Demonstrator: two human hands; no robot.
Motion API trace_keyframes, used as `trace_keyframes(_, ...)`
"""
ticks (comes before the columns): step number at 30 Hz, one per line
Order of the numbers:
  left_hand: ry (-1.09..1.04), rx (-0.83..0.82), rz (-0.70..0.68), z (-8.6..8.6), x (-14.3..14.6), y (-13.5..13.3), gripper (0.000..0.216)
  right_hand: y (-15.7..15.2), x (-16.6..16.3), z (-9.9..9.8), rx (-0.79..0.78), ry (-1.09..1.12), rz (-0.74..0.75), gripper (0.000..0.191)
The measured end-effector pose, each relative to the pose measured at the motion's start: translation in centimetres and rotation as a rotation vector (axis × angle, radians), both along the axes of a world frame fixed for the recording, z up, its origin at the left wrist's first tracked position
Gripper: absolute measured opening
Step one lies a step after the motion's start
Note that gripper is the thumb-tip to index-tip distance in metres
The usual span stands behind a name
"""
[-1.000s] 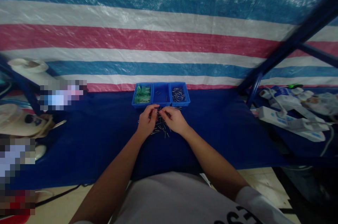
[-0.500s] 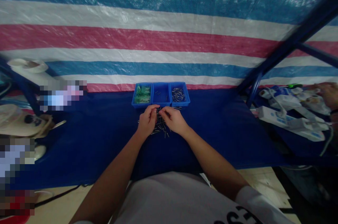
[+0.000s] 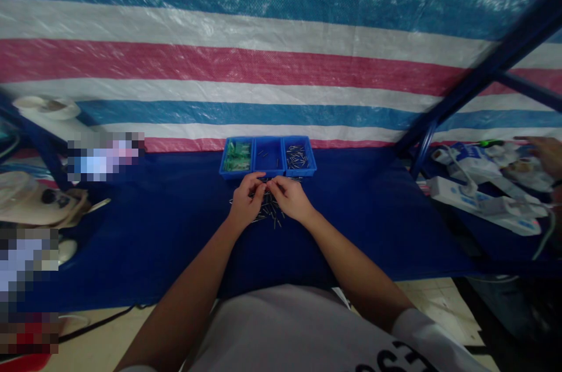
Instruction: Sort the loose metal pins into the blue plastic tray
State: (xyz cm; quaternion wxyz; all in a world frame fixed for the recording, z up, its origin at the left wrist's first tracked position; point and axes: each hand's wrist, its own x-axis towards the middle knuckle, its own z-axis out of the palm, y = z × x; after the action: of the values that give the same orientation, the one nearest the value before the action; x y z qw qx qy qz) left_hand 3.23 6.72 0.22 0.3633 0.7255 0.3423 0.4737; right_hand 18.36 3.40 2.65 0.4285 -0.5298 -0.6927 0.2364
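Note:
My left hand [image 3: 246, 197] and my right hand [image 3: 290, 197] meet fingertip to fingertip over a loose pile of thin metal pins [image 3: 268, 211] on the blue table. Both are closed in a pinch; whatever lies between the fingertips is too small to make out. Just beyond my fingers stands a blue tray [image 3: 267, 174] with three compartments. Its left compartment holds small green packets [image 3: 237, 155]. A few pins lie in the middle one, and many short metal pins [image 3: 298, 157] fill the right one.
A white power strip [image 3: 483, 206] with plugs lies at the right, near another person's hand [image 3: 548, 155]. Blue metal frame bars [image 3: 465, 88] rise there. At the left are a white roll [image 3: 48, 109] and a beige container [image 3: 33, 199]. A striped sheet [image 3: 263, 62] hangs behind.
My fingertips have drawn together; my left thumb now touches the fingers of my right hand. The tray and the pile stay in place.

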Motion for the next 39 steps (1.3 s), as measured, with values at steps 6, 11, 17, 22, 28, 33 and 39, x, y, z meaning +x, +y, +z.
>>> trace_keyframes(6,0.039,-0.026,0.013,0.06,-0.19,-0.01,0.028,-0.11,-0.03,0.16,0.004,-0.008,0.050,0.025)
trace_keyframes(11,0.060,-0.015,0.009,-0.19,-0.12,0.00,0.030,-0.16,-0.07,0.42,0.001,-0.028,0.069,0.024)
trace_keyframes(17,0.070,-0.004,0.007,-0.33,-0.14,0.04,0.030,-0.25,-0.13,0.43,-0.014,0.015,0.097,0.015)
trace_keyframes(22,0.074,-0.003,0.016,0.14,-0.14,-0.09,0.026,-0.19,0.00,0.33,0.012,-0.025,0.080,0.015)
trace_keyframes(28,0.043,-0.010,0.006,0.39,-0.03,-0.16,0.027,-0.20,0.10,0.27,0.000,-0.059,0.062,0.022)
trace_keyframes(33,-0.022,0.001,-0.026,-0.07,0.12,-0.01,0.027,-0.17,0.09,0.23,-0.028,-0.058,0.060,0.030)
trace_keyframes(39,0.001,0.007,-0.051,-0.39,0.05,0.12,0.023,-0.26,-0.01,0.31,-0.056,-0.048,0.076,0.030)
